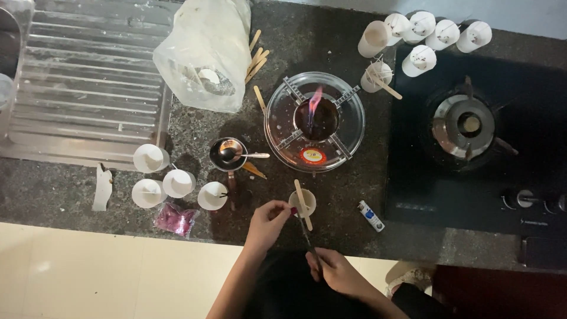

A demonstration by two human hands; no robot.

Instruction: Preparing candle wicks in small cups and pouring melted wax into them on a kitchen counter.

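A small white cup is seen at the near edge of the dark stone counter, directly in front of a round glass burner in which a pinkish flame is lit. A flat wooden stick is laid across the cup's rim, tilted toward the person. The left hand is held just beside the cup, fingers pinched narrowly at the stick's near portion. The right hand is positioned lower, at the counter edge, fingers closed around a thin dark tool whose tip is directed up at the cup.

To the left, four white cups are grouped, with a small metal pot holding a spoon between them and the burner. A crumpled pink wrapper is noted below the group. A lighter is lying right of the worked cup. More filled white cups are clustered at the far side, beside a black gas hob. A plastic bag and loose sticks are set near the steel draining board.
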